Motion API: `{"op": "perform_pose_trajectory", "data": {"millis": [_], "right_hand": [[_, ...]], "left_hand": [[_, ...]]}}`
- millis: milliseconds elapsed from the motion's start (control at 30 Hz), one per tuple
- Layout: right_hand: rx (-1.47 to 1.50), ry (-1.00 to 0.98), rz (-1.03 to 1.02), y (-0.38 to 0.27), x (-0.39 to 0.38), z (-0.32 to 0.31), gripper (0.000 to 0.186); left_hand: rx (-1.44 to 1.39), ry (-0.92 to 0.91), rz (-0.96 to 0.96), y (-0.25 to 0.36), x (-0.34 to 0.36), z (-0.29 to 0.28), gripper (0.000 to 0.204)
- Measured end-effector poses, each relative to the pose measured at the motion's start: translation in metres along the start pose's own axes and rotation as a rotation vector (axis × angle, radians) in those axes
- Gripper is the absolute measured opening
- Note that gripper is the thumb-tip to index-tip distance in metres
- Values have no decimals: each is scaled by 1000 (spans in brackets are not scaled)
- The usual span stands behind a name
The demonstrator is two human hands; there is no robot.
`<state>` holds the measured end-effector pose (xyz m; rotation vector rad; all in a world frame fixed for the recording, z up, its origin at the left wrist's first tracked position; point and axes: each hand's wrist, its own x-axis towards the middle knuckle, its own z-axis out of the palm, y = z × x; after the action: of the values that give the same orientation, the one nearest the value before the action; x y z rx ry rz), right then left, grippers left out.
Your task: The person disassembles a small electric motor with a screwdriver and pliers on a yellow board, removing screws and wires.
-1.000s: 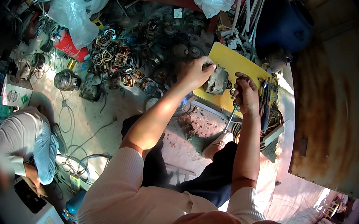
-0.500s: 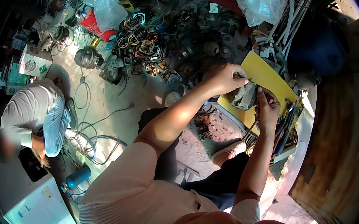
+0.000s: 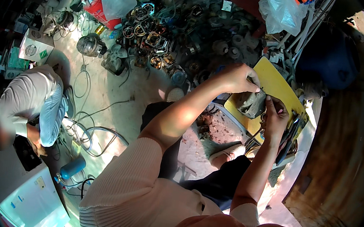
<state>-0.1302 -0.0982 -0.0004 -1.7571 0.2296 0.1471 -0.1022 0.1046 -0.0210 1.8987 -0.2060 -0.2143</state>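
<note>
A rough grey metal block [image 3: 252, 105], perhaps a motor part, sits over a yellow board [image 3: 272, 77] in front of me. My left hand [image 3: 241, 79] reaches in from the left, thumb and fingertips pinched at the block's upper edge. Whatever is between those fingertips is too small to name. On the block's right side, my right hand [image 3: 276, 117] is closed, thumb and forefinger tips together near its edge and the other fingers curled. A thin rod shows just below the right hand; whether it is gripped is unclear.
Dark-handled tools [image 3: 287, 143] lie on the board's right side. Coils and metal parts [image 3: 154, 38] are heaped beyond. At left another person [image 3: 32, 92] bends over a white appliance [image 3: 31, 193], near a blue cylinder [image 3: 72, 168] and loose hoses [image 3: 92, 135]. A brown panel [image 3: 338, 144] stands right.
The view has shifted slightly. The grey block appears turned, and my right hand has rotated, its fingers more curled. My left hand remains pinched at the upper edge.
</note>
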Motion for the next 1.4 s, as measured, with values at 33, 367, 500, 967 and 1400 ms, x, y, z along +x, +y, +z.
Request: {"op": "perform_pose_trajectory", "data": {"millis": [33,367,500,967,1400], "right_hand": [[16,-19,18,-1,1,-1,15],[34,-23,117,-4,7,-11,13],[57,-54,99,-7,6,-8,13],[24,-131,50,-1,4,-7,7],[211,-192,-40,-19,-10,-11,26]], "left_hand": [[15,-9,-6,1,0,0,24],[130,-5,-55,-4,3,4,33],[77,-39,-38,-3,5,3,30],[85,-23,-135,4,-6,-26,37],[-27,-7,95,42,-12,2,22]]}}
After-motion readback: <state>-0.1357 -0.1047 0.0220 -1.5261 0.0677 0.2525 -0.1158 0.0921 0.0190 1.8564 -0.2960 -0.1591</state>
